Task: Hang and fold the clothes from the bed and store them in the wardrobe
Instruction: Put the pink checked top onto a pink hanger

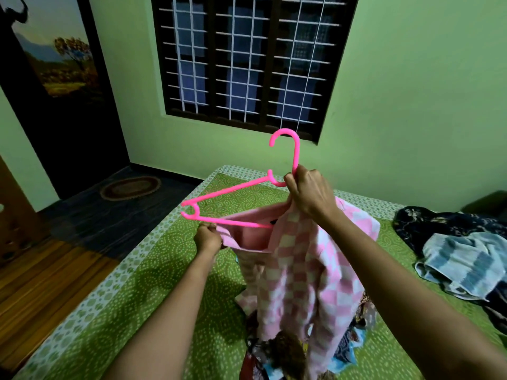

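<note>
A bright pink plastic hanger [233, 192] is held up over the bed, hook pointing upward. My right hand [310, 193] grips its neck just below the hook, together with the top of a pink and cream checked garment [299, 272]. That garment hangs down from the hanger's right side; the hanger's left arm sticks out bare. My left hand [209, 237] pinches the garment's pink neck edge below the hanger's lower bar. A heap of dark patterned clothes [277, 355] lies on the bed under the garment.
The bed [153, 283] has a green patterned sheet. A dark floral cloth [439, 220] and a blue-white striped cloth [463, 264] lie at its right. A barred window [247, 61] is on the green wall. A dark door [55, 86] and oval mat [130, 187] are left.
</note>
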### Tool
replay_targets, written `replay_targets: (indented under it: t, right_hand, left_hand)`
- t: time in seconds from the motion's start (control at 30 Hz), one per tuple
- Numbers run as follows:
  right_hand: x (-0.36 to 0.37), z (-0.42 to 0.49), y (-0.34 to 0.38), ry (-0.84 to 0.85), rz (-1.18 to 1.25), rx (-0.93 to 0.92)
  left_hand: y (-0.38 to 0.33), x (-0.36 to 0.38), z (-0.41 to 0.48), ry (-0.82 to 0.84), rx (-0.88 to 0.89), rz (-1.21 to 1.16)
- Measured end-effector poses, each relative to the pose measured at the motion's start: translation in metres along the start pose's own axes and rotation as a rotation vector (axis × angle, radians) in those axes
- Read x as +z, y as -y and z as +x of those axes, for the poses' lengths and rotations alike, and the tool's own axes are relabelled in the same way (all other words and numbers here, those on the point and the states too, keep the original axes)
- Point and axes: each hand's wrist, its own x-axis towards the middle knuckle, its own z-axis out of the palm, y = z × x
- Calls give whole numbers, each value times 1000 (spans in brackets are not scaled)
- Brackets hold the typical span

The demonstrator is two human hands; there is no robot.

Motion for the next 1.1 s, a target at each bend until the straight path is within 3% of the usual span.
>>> replay_targets:
  t: [0.1, 0.2, 0.4, 0.47, 0.53, 0.67, 0.73, 0.8, 0.9, 0.93, 1.1]
  right_hand:
    - [2, -3, -10, 26, -83, -31]
    - [4, -7, -25, -39, -146, -100]
    - [18, -19, -43, -14, -271, -153]
    - [25, -22, -43, 20, -318, -155]
    - [33, -23, -42, 45, -271, -137]
    - [34, -16, -38, -9, -106, 3]
    - [34, -12, -42, -48, 11, 71]
    - [30, -12, -44, -62, 71, 116]
    - [26, -7, -44, -89, 133, 149]
    - [25, -4, -43, -90, 139, 146]
    - [23, 4, -35, -99, 196, 54]
  left_hand:
    - [5, -5, 12, -32, -149, -332]
    - [10, -15, 20, 13, -204, -438]
    - [-7, -29, 12, -88, 54, -74]
    - [-26, -30, 4, -69, 122, -97]
    - [-49, -25, -10, 64, 222, -140]
    - [-87, -6, -49, 481, 500, -141]
    - [-89, -2, -48, 558, 546, -41]
    - [-88, -6, -40, 471, 600, 74]
    - [-95, -11, -33, 126, 842, 241]
    - [-100, -9, -33, 85, 917, 307]
    - [-113, 0, -40, 147, 1131, 592]
